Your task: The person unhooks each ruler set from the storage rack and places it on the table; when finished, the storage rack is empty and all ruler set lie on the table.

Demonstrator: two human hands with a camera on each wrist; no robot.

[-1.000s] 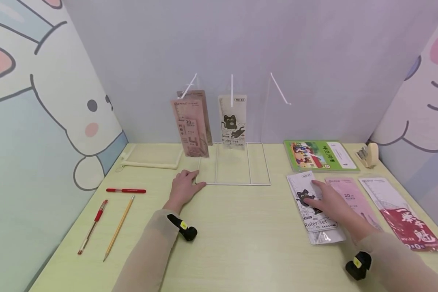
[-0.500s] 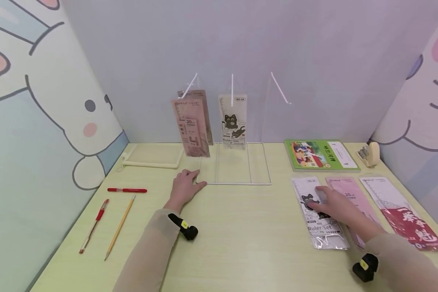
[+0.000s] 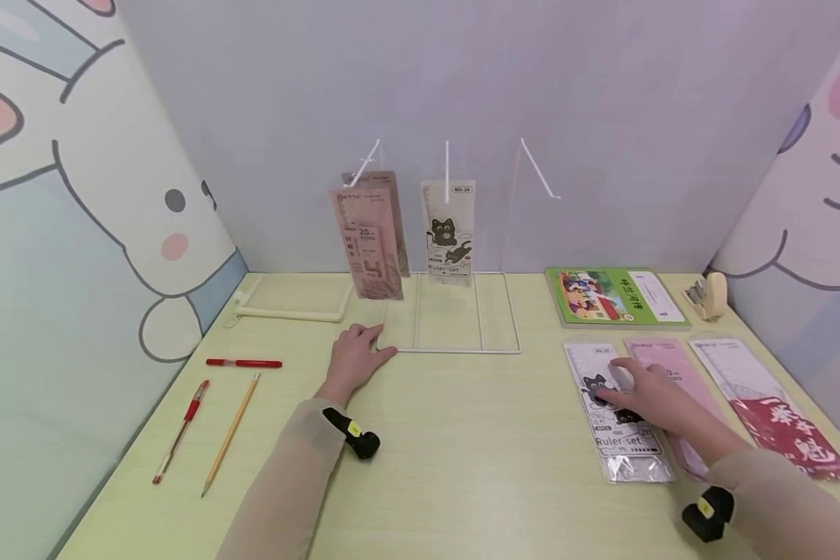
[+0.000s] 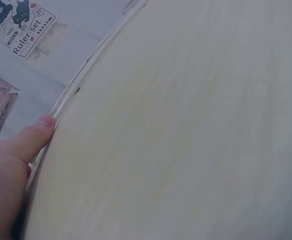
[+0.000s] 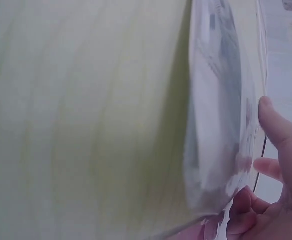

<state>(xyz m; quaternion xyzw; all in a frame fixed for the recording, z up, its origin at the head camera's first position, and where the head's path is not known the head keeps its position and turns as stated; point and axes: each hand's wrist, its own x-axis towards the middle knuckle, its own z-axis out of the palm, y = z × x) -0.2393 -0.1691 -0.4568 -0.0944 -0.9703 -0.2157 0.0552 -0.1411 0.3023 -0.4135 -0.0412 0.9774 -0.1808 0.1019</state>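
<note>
On the right, my right hand (image 3: 647, 393) holds a packaged ruler set (image 3: 605, 404) with a black cat print. Its thumb and index finger lie over the card, and in the right wrist view the other fingers (image 5: 243, 207) curl at the clear sleeve's edge. My left hand (image 3: 353, 358) grips the front left corner of a white wire display rack (image 3: 455, 352); the thumb (image 4: 35, 132) presses along the front wire. On the rack's left hook hang pink ruler packs (image 3: 367, 245). Another cat ruler set (image 3: 448, 229) hangs from the middle hook.
Beside the held set lie a pink ruler pack (image 3: 693, 400) and a red-and-white ruler pack (image 3: 777, 412). Behind them are a green book (image 3: 616, 299) and a stapler (image 3: 707, 297). Leftward are red pens (image 3: 243, 363), a pencil (image 3: 231, 435) and a cream zip pouch (image 3: 290, 315).
My right hand has shifted the cat ruler set a little to the right and toward me, turning it in line with the neighbouring packs. My left hand has stayed on the rack.
</note>
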